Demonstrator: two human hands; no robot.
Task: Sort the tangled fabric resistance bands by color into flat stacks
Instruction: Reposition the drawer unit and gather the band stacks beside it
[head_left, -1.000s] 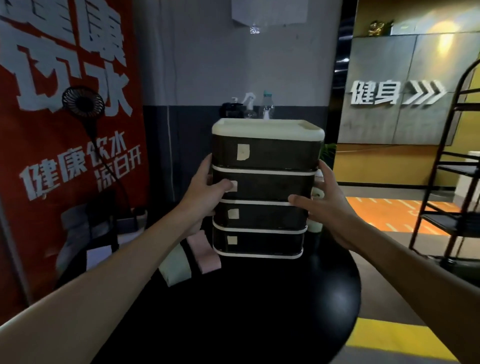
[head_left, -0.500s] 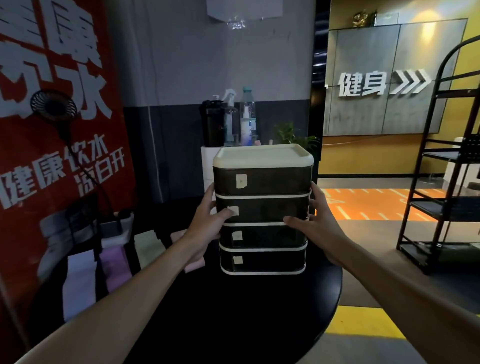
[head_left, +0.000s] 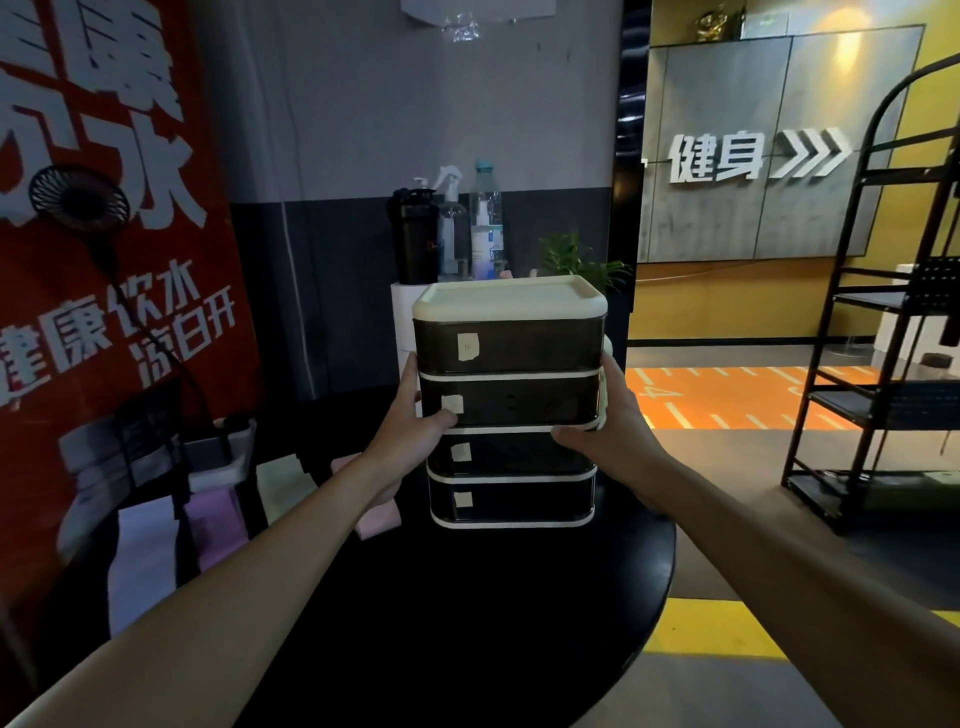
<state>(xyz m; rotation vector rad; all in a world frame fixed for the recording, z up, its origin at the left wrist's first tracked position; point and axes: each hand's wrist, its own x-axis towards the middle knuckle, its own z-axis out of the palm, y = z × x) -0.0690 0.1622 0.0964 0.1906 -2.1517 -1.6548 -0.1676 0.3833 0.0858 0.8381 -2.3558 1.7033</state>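
A small dark drawer unit (head_left: 511, 364) with a white lid and several labelled drawers stands on the round black table (head_left: 519, 623). My left hand (head_left: 410, 431) grips its left side, thumb across the front of the second drawer. My right hand (head_left: 608, 431) grips its right side, thumb on the front edge. Folded fabric bands lie flat to the left: a pale green one (head_left: 283, 483), a pink one (head_left: 376, 522) partly under my left wrist, and a purple one (head_left: 215, 525).
A red banner (head_left: 104, 260) with a small black fan (head_left: 78, 197) stands at the left. Behind the table a white stand carries bottles (head_left: 452, 228) and a plant (head_left: 576, 260). A black metal rack (head_left: 883, 338) stands at the right, over orange and yellow floor markings.
The drawer unit sits lower and farther from me than a second ago; it seems to have come down toward the table. Both hands keep their hold on its sides.
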